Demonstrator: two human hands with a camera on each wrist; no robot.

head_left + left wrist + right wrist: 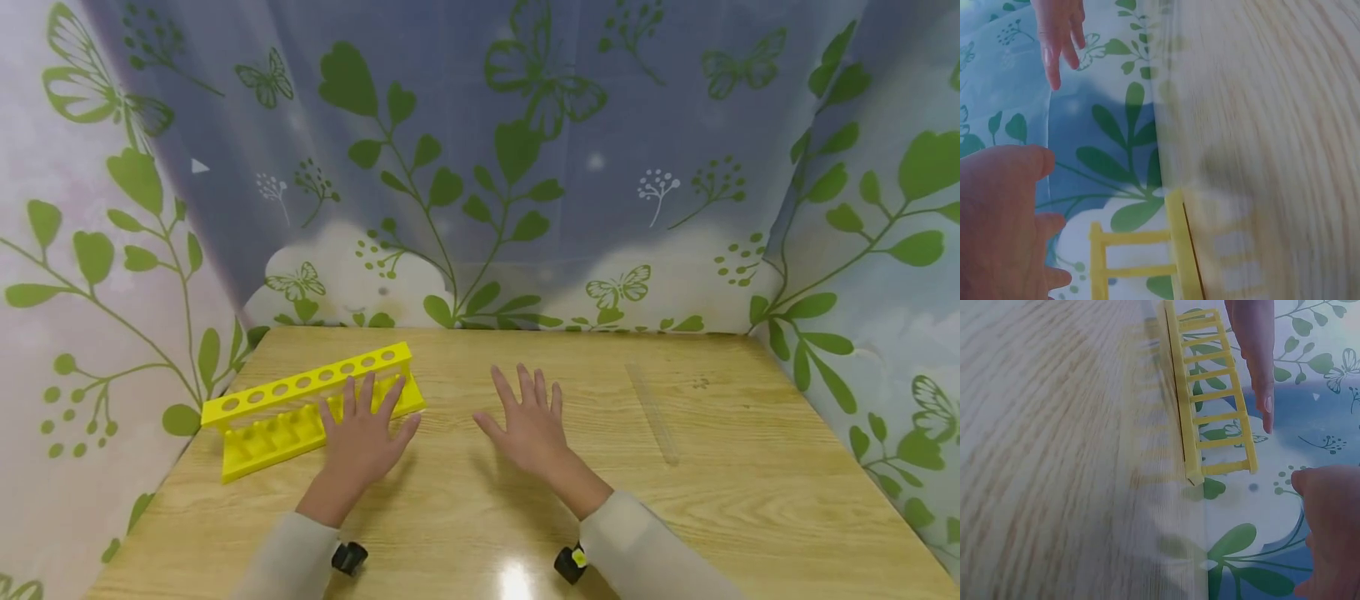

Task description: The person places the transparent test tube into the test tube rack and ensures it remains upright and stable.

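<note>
Your left hand (365,437) was released, fingers spread and palm down, holding nothing; seen from the head, it covered part of the right half of the yellow test tube rack (292,427), though the left wrist view showed its fingers apart from the plastic. Your right hand (531,425) was likewise unclenched and unburdened, raised over the middle of the tabletop (465,517). The rack stood upright on the left side, set at a slant with its right end farther from you (a row of round holes ran along its upper bar). Well to the right of your right hand lay a clear test tube (652,412), flat on the wood grain. Behind everything hung a leaf-and-butterfly-patterned curtain (465,275).
</note>
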